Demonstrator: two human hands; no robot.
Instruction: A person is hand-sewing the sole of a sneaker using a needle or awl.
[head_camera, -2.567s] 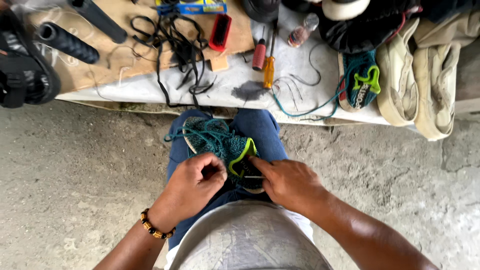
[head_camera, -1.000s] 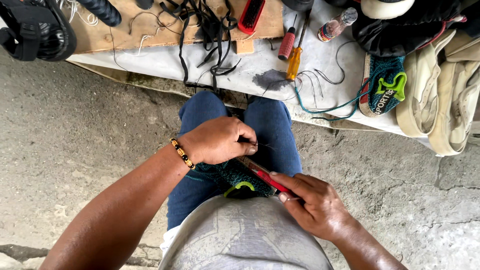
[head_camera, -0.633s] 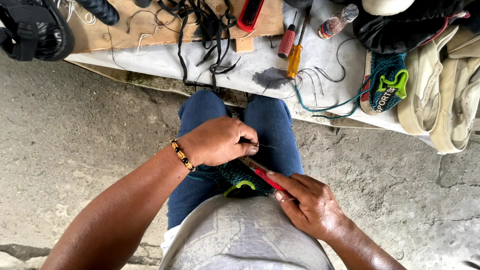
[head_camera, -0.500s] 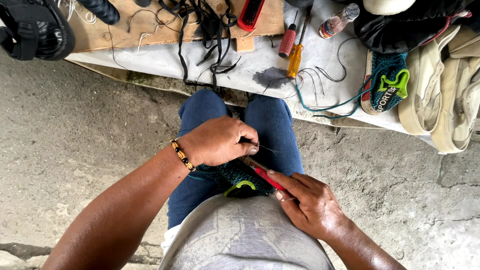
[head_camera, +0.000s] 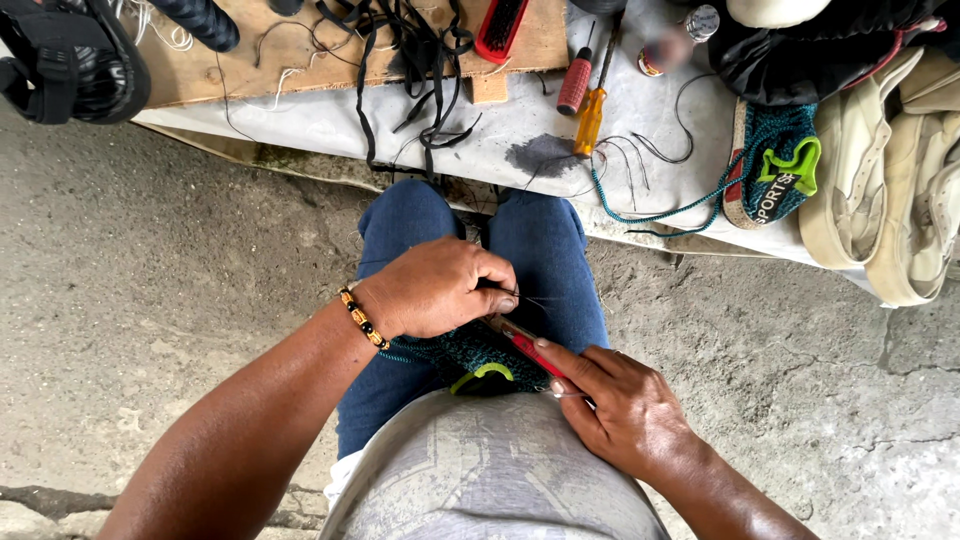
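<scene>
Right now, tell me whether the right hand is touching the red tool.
Touching. The head view shows the right hand with its fingers lying along the red tool, no gap between them.

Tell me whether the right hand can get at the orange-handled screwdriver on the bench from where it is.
Probably yes: the orange-handled screwdriver lies uncovered near the bench edge, beyond the knees. But the right hand holds a red tool.

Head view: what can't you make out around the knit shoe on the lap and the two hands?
- Knit shoe: mostly hidden under the left hand and the grey shirt.
- Red-handled tool: its working end is covered by the left hand; the right hand covers its rear.
- Thread at the left fingertips: too thin to follow.
- Black sandal: cut off by the frame's edge.
</scene>
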